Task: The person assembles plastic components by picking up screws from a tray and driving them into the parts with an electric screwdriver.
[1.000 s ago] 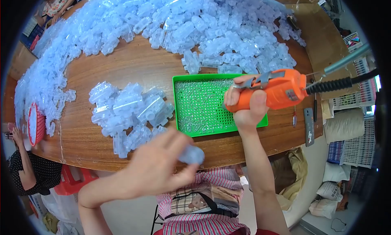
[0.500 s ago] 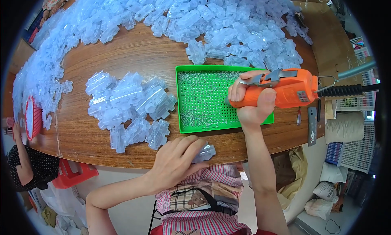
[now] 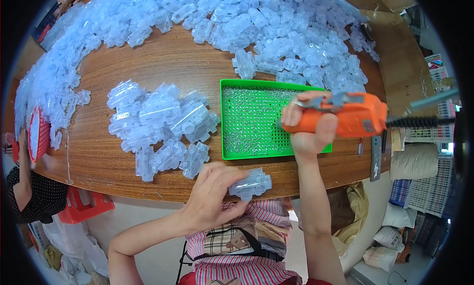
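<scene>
My right hand (image 3: 311,129) is wrapped round an orange electric screwdriver (image 3: 353,118), held level over the right part of a green perforated tray (image 3: 226,154). Many small silver screws (image 3: 242,142) lie in that tray. At the table's front edge, my left hand (image 3: 215,193) grips a clear plastic housing (image 3: 251,184) between thumb and fingers. Its left end is hidden by the fingers. Beside the tray, to the left, rests a small heap of similar clear housings (image 3: 160,114). The screwdriver's tip is partly covered by my right fingers.
A large bank of clear plastic parts (image 3: 276,33) curves along the far and left sides of the wooden table (image 3: 98,171). A red basket (image 3: 42,137) stands at the left, near another person's arm (image 3: 23,179). A dark flat object (image 3: 376,159) lies at the right edge.
My left hand has turned and uncovered more of the clear housing, which now shows farther right. The screwdriver has shifted slightly down, blurred by motion. The whole view has moved a little.
</scene>
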A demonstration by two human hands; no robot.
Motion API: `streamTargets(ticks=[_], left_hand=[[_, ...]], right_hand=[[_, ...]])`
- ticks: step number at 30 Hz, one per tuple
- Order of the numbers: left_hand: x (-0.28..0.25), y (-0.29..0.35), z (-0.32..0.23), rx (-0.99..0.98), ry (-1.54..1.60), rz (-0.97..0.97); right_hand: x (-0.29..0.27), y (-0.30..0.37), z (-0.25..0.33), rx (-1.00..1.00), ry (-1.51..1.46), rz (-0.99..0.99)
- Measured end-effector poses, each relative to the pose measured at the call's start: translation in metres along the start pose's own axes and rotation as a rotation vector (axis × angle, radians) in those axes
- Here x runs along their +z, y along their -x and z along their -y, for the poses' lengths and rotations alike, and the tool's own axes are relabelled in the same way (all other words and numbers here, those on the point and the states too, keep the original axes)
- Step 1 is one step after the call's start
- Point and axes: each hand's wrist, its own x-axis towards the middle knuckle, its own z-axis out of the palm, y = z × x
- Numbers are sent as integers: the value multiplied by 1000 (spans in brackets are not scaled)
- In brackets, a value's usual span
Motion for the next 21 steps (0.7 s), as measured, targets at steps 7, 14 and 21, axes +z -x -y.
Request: streamTargets(ticks=[7,14,21], left_hand=[[2,-27,14,-64,-45,105],[1,-28,23,-133,92,92],[5,-24,29,-106,136,60]], right_hand=[[5,10,87,-179,-279,281],[21,39,97,-141,-50,363],[20,36,78,-127,-112,427]])
